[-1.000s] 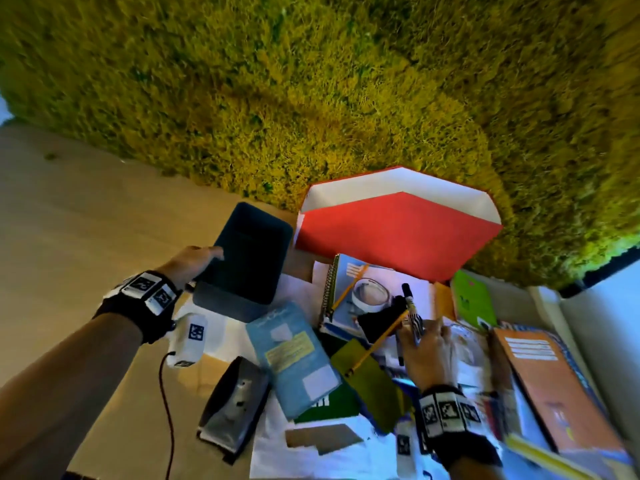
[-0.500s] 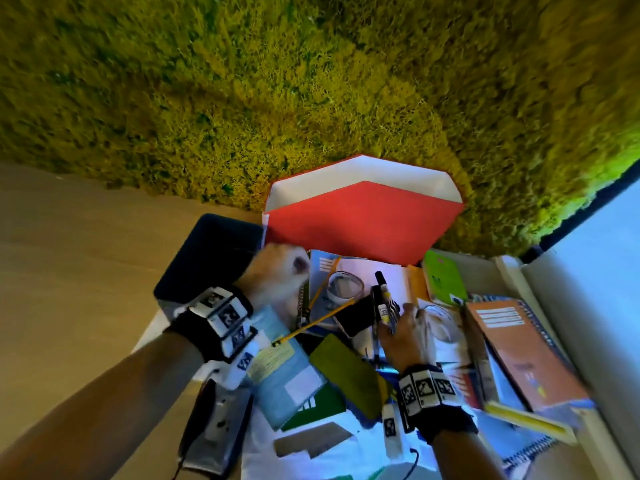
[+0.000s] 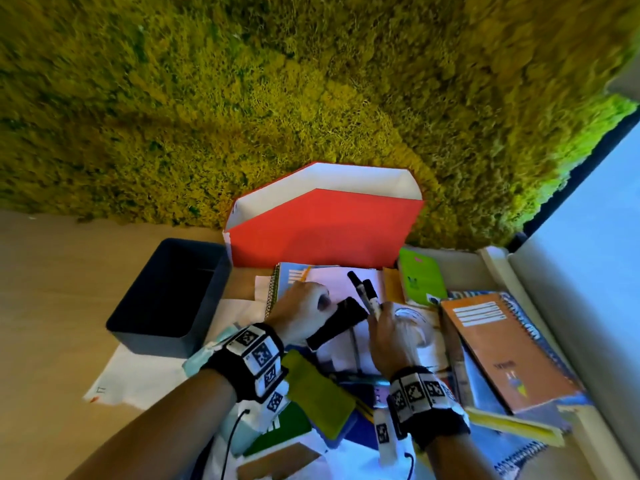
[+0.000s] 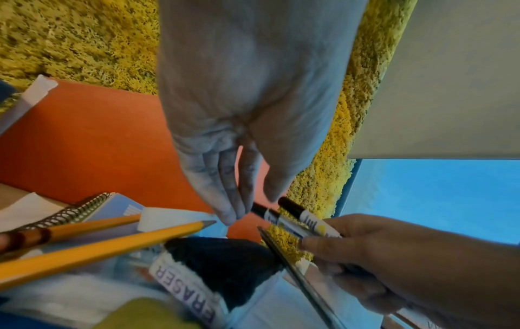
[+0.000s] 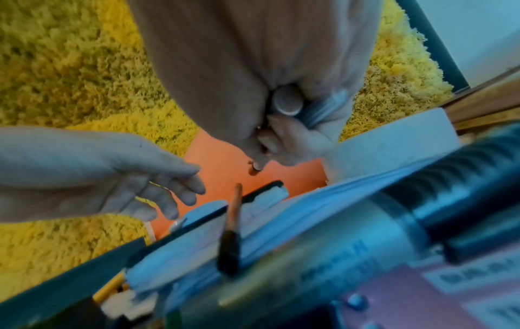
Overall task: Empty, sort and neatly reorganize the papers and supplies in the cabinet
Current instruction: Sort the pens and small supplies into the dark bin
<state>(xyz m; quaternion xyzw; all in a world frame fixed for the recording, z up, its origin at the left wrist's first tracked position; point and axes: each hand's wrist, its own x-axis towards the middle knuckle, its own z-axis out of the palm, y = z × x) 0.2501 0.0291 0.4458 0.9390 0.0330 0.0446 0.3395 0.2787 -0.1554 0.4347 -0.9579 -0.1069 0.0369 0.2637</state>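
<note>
R hand (image 3: 389,332) gripping markers (image 3: 364,293); L hand (image 3: 300,307) fingers loose over eraser (image 3: 337,320), red file box (image 3: 322,232) behind.

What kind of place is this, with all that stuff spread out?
Probably an office or study corner: spiral notebooks, markers held in the right hand, and a red file holder sit on a wooden surface.

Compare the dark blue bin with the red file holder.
The dark blue rectangular bin is low with a level rim; the red cardboard file holder stands taller, with a slanted top. The bin is dark inside and out; the file holder is red outside, white inside. The bin sits out on the wooden surface; the file holder is against the mossy green wall. Both are open-topped, with nothing visible inside.
</note>
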